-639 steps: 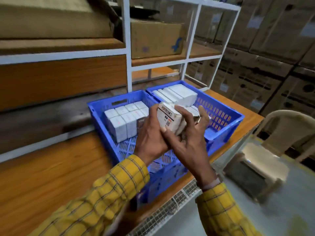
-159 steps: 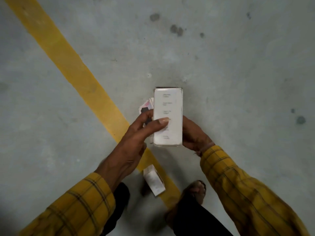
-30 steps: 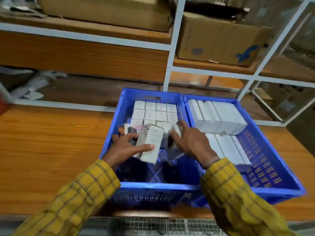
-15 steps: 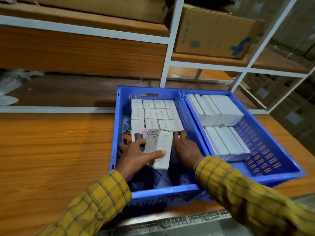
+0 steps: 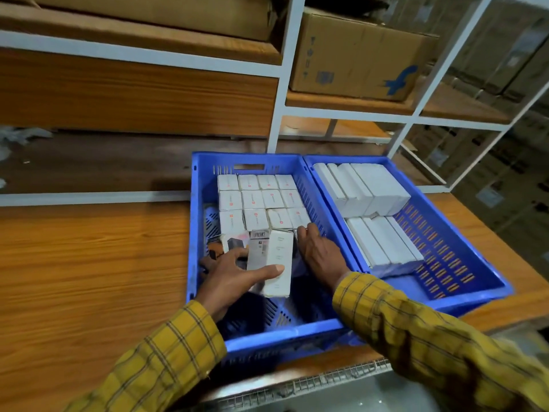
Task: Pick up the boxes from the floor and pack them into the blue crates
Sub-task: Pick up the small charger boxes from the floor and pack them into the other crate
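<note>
Two blue crates stand side by side on a wooden table. The left crate (image 5: 282, 330) holds rows of small white boxes (image 5: 258, 200) standing on end at its far side. The right crate (image 5: 463, 281) holds larger white boxes (image 5: 365, 188) in two groups. My left hand (image 5: 234, 278) is inside the left crate and grips a stack of white boxes (image 5: 274, 263), thumb across the front one. My right hand (image 5: 319, 254) is beside that stack, fingers stretched forward and touching the nearest row of packed boxes; what lies under its palm is hidden.
White metal shelving rises behind the crates, with a brown cardboard carton (image 5: 356, 55) on a shelf above. The wooden table (image 5: 89, 263) stretches to the left. A metal grille (image 5: 312, 385) runs along the table's near edge. More cartons are stacked at the right.
Both hands have stayed inside the left crate; the stack in my left hand has shifted slightly toward the packed rows, and my right hand has reached further forward to the boxes.
</note>
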Action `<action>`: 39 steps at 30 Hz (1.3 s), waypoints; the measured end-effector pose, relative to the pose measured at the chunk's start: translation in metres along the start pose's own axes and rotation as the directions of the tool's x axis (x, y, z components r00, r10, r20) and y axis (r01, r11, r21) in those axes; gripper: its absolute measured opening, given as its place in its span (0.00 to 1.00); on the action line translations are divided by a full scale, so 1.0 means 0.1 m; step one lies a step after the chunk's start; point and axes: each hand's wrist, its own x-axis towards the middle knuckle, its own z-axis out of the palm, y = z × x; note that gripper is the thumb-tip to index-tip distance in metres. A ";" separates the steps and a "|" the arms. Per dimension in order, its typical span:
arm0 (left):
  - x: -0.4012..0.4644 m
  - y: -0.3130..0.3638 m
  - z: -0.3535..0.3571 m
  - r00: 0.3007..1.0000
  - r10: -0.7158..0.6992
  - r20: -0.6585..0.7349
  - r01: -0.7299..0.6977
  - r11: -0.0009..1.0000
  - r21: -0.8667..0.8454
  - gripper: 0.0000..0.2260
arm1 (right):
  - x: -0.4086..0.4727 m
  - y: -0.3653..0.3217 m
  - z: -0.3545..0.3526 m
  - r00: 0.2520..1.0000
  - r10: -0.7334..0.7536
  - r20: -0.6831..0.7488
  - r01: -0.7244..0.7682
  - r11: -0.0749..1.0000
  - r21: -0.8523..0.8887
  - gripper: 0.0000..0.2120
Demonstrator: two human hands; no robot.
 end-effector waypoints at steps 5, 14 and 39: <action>0.00 0.00 0.00 1.000 0.006 -0.007 -0.006 1.000 0.021 0.26 | -0.07 0.12 -0.44 0.996 0.028 0.088 -0.066 0.879 0.472 0.15; -0.01 -0.05 0.01 0.999 0.027 -0.045 -0.007 0.919 0.395 0.36 | -0.19 -0.10 -0.96 0.944 0.050 0.326 -0.277 0.655 0.703 0.19; 0.00 -0.18 0.02 0.998 0.034 -0.051 0.002 0.810 0.586 0.14 | -0.01 -0.20 -0.07 0.983 -0.047 0.180 0.035 0.997 0.068 0.29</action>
